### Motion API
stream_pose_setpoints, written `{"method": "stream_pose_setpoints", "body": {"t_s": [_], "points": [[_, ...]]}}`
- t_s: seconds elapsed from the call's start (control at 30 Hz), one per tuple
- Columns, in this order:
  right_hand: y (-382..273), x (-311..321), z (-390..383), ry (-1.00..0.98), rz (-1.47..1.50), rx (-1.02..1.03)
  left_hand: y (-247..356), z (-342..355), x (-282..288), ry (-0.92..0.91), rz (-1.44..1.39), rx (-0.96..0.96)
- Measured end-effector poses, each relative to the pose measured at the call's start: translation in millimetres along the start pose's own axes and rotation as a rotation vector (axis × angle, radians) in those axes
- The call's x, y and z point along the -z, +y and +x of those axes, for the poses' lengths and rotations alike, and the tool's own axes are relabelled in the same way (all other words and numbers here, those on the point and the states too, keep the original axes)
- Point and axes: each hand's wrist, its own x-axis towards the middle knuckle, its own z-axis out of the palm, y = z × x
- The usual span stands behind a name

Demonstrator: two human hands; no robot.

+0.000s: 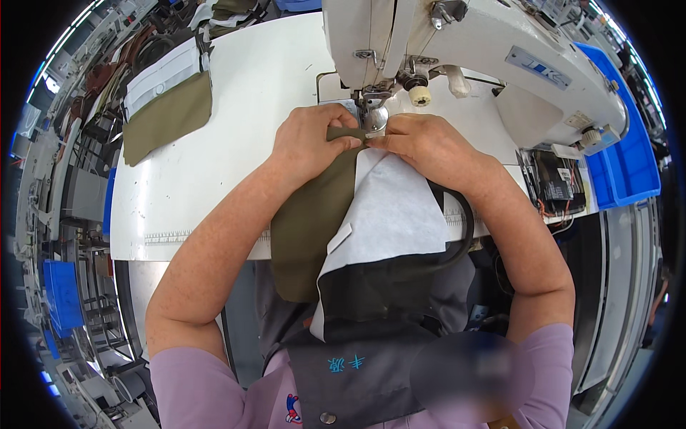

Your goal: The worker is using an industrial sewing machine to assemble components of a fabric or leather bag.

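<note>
At the presser foot [374, 119] of a white sewing machine [468, 36], my left hand [314, 139] pinches the folded top edge of an olive fabric piece [304, 236]. My right hand [425, 146] grips the same work just right of it, fingertips close to the foot. A white interfacing layer [389, 207] lies over the olive piece's right part and hangs over the table edge toward my lap. Beneath it are a darker fabric [379, 289] and a dark curved strap [466, 222]. The needle point is too small to make out.
The white table [186, 207] has a ruler along its front edge. A stacked olive and white piece [171, 114] lies at back left. A blue tray [629, 171] and dark electronic unit [547, 182] stand at right. Fabric piles, racks and blue bins [61, 293] are at left.
</note>
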Motion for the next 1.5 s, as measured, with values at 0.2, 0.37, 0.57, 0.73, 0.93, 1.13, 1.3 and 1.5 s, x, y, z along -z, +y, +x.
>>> {"method": "stream_pose_setpoints", "body": {"t_s": [0.2, 0.37, 0.57, 0.73, 0.93, 1.13, 1.3, 1.5], "points": [[3.6, 8.5, 6.1, -0.052, -0.045, -0.004, -10.0, 7.4, -7.7, 0.120, -0.022, -0.214], [8.6, 8.9, 6.9, -0.069, -0.037, -0.076, -9.4, 14.0, -11.2, 0.174, -0.002, -0.243], [14.5, 6.6, 7.7, -0.009, 0.024, -0.077, -4.7, 5.2, -1.0, 0.293, 0.452, -0.652], [21.6, 2.1, 3.7, 0.029, -0.051, -0.043, 1.9, -21.6, -14.0, 0.047, 0.160, -0.446], [21.0, 3.4, 6.5, 0.012, -0.008, -0.091, 4.4, -22.8, -13.5, 0.039, 0.212, -0.412], [24.4, 0.2, 6.6, 0.043, -0.016, -0.102, 4.1, -20.0, -13.9, 0.045, 0.206, -0.395], [26.5, -4.1, 7.4, 0.048, -0.045, -0.098, 4.8, -20.1, -13.4, 0.052, 0.202, -0.384], [25.7, -4.3, 7.2, 0.078, -0.035, -0.087, 4.0, -20.2, -12.9, 0.037, 0.193, -0.372]]}}
